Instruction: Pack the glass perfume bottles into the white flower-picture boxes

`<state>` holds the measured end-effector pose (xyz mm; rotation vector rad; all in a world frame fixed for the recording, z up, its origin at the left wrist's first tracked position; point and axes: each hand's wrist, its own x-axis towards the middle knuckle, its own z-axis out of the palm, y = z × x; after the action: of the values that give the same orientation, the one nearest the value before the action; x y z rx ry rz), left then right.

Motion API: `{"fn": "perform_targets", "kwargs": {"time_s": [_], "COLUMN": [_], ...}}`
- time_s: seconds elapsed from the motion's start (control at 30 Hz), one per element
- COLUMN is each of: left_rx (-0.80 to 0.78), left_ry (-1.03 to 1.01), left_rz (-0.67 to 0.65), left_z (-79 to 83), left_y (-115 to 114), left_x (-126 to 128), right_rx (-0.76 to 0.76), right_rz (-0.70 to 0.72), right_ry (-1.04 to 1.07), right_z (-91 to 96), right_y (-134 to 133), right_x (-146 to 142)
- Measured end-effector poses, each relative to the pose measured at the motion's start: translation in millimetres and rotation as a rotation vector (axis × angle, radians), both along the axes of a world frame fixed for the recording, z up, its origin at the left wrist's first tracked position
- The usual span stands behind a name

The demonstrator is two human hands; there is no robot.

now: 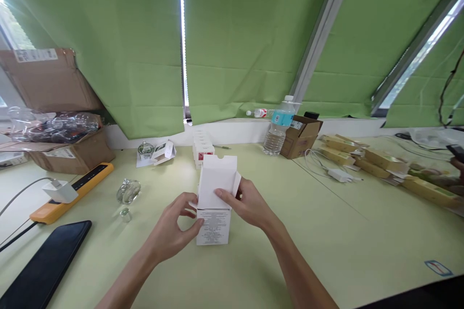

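A small white carton with fine printed text stands upright on the table in front of me, its lid flap raised. My left hand is at the carton's left side, thumb at the front edge and index finger at the upper left corner. My right hand grips the upper right part, its thumb on the flap and its other fingers behind a side flap. The carton's inside is hidden. To the left lie a clear glass bottle and a small silvery cap.
At left are a black phone, an orange power strip and a cardboard box of plastic bottles. Small white boxes stand behind the carton. A water bottle and yellow boxes are rightward; another person's hand holds something dark.
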<state>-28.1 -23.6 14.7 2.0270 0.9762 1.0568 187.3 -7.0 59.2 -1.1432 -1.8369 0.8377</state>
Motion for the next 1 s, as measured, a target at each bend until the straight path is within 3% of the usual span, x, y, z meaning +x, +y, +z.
{"fn": "perform_targets", "kwargs": {"time_s": [0.3, 0.5, 0.73, 1.0], "left_rx": [0.049, 0.014, -0.019, 0.016], "left_ry": [0.045, 0.074, 0.055, 0.058], "left_rz": [-0.007, 0.050, 0.092, 0.145], "left_z": [0.1, -2.1, -4.0, -4.7], "left_y": [-0.8, -2.5, -2.7, 0.1], "left_x": [-1.1, -2.0, 0.4, 1.4], "right_rx": [0.040, 0.125, 0.167, 0.425], "right_rz": [0.023, -0.048, -0.077, -0.127], "right_ry": [-0.012, 0.101, -0.018, 0.090], "right_z": [2.0, 5.4, 1.9, 7.5], "right_y": [-1.3, -3.8, -3.5, -9.2], "right_x": [1.5, -2.5, -7.0, -10.1]}}
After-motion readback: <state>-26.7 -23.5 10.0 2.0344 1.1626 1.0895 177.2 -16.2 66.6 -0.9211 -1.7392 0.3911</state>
